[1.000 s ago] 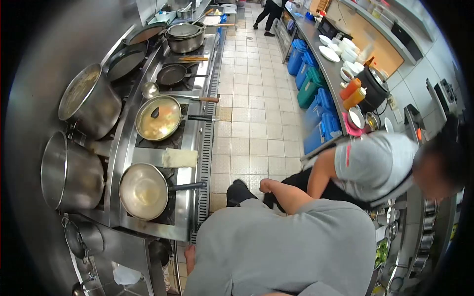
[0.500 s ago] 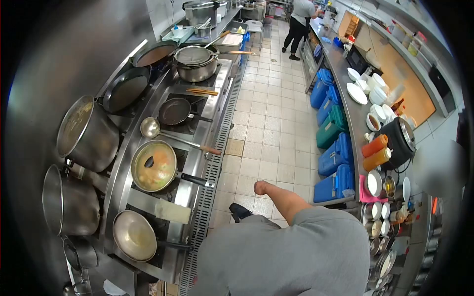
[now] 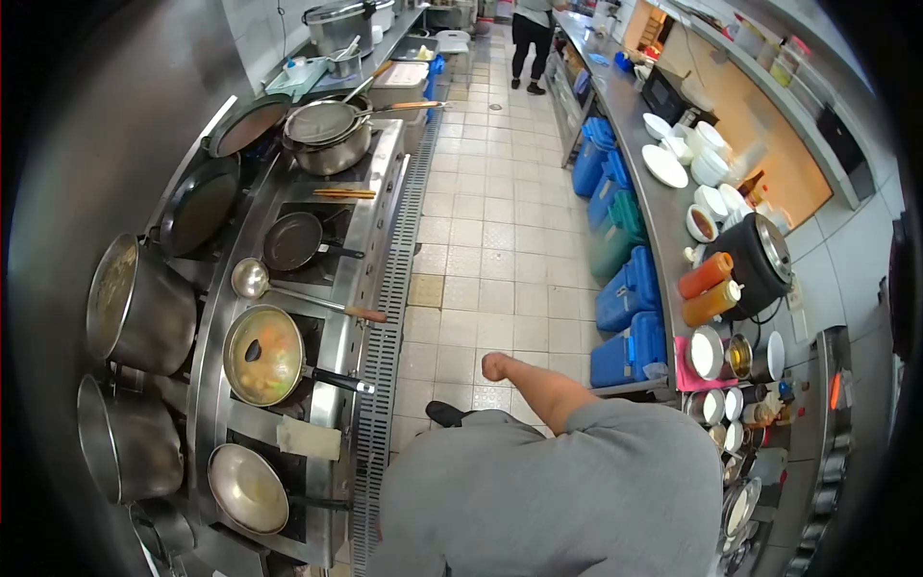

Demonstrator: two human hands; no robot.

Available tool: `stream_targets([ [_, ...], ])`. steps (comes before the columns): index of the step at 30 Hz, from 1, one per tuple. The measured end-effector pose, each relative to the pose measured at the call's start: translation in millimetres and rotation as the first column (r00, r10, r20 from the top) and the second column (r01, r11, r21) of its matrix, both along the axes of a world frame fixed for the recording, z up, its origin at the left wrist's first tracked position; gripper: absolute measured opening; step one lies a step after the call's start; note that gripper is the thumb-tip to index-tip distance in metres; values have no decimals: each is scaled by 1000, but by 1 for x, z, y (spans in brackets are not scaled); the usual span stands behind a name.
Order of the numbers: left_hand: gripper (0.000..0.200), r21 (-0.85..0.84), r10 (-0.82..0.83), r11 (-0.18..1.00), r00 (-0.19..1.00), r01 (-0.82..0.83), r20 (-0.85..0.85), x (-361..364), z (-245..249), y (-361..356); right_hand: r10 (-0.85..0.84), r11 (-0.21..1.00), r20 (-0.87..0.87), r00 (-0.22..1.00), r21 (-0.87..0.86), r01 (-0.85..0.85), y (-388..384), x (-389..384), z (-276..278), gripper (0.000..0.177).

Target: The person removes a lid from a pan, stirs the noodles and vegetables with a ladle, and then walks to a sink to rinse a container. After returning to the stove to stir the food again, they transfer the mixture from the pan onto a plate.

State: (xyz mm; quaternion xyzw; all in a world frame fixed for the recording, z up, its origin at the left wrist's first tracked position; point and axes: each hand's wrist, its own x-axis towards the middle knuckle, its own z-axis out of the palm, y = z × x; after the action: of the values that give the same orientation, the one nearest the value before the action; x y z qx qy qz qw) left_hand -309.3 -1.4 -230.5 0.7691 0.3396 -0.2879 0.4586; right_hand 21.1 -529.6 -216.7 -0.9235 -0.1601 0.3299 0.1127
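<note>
My right hand (image 3: 495, 366) is curled into a fist over the tiled floor, with nothing showing in it. My left hand is out of view. To the left of my right hand, on the stove (image 3: 255, 420), a pan (image 3: 274, 361) holds orange-yellow liquid with pieces and a dark oval object in it. A ladle (image 3: 252, 279) lies across the stove behind that pan. Nearer me sits a light-coloured pan (image 3: 248, 489), with a folded cloth (image 3: 308, 439) between the two pans. A small dark pan (image 3: 292, 241) stands farther back.
Large pots (image 3: 144, 308) line the stove's left side. Blue bins (image 3: 627, 348) and a green bin (image 3: 618, 236) stand under the right counter (image 3: 615, 125), which carries bowls, sauce bottles (image 3: 711, 303) and a black cooker (image 3: 755, 264). Another person (image 3: 531, 43) stands at the far end.
The view has shifted, so the stove now sits farther left and the right counter's objects also appear farther left. My right hand remains closed, slightly farther left in view.
</note>
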Motion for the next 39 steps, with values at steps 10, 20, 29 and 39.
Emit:
stream_targets([
  [10,26,-58,7,998,999,-4,52,38,-23,-22,341,932,-188,921,-57,-357,-44,-95,-19,23],
  [20,26,435,-626,710,779,553,32,31,-62,-42,-121,992,1,993,46,121,46,51,144,31],
  [29,37,326,188,912,959,-251,213,129,44,-165,592,784,68,803,182,-593,1,215,-14,25],
  [39,35,184,304,931,948,-316,95,126,85,-226,-278,957,-379,883,-31,288,-94,329,7,13],
])
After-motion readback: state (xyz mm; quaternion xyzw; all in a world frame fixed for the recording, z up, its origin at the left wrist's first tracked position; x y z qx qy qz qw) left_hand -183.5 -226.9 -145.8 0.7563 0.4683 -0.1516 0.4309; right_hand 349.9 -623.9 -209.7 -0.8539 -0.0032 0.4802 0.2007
